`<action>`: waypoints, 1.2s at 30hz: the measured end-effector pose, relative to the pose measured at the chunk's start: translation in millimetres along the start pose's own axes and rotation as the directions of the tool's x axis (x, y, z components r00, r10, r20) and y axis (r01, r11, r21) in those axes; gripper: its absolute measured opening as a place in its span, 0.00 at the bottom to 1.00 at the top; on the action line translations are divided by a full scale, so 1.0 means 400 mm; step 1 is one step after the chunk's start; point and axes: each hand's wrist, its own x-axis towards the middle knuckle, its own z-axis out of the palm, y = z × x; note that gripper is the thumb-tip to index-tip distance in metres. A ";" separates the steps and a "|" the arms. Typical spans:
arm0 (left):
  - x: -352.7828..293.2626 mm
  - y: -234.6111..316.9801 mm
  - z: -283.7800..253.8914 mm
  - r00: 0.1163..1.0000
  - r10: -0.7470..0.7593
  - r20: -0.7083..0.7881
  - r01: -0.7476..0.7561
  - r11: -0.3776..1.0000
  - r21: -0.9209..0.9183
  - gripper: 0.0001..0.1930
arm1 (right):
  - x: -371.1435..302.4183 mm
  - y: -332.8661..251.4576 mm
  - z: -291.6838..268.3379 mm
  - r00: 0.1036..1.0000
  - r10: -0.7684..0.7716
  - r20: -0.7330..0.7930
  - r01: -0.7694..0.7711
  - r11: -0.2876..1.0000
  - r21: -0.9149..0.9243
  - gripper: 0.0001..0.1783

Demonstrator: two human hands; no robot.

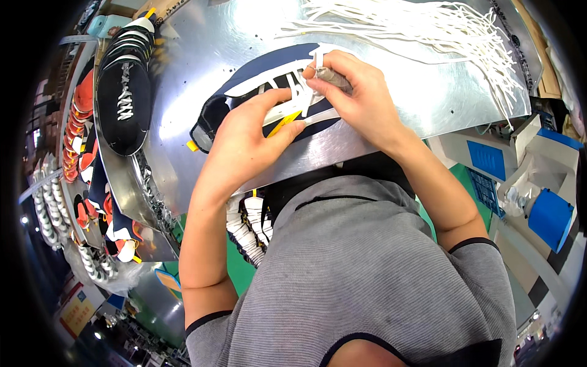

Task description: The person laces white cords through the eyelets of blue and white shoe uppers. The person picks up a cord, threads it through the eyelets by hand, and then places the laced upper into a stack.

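Note:
A navy and white shoe upper [263, 72] lies on the metal table in front of me, its black-lined heel opening toward the left. White lace [304, 101] crosses the throat in loose strands, and a yellow strip [283, 124] shows beside the tongue. My left hand [244, 137] grips the upper, thumb on the near side and fingers at the lacing. Over the toe end, my right hand [361, 92] is closed in a pinch on the lace. A greyish wrapped piece [333, 78] shows between its fingers; whether it is a handle or a finger covering I cannot tell.
Many loose white laces [416, 30] spread over the table's far right. A stack of black and white shoe uppers [124, 92] stands at the left. Racks with orange uppers [79, 116] lie beyond the left edge. A blue and white machine [550, 214] sits at the right.

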 end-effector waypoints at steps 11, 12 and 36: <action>0.019 0.014 0.070 0.962 -0.085 -0.259 0.124 0.983 0.138 0.15 | -0.055 -0.029 -0.014 0.975 0.201 -0.092 -0.192 0.977 0.091 0.18; 0.018 0.015 0.068 0.961 -0.089 -0.261 0.128 0.982 0.136 0.15 | -0.071 -0.061 -0.028 0.959 0.276 -0.057 -0.272 0.959 0.077 0.16; -0.015 -0.030 0.096 0.819 0.492 -0.295 -0.286 0.796 0.533 0.08 | -0.101 -0.057 -0.027 0.868 0.447 0.217 -0.427 0.894 -0.137 0.12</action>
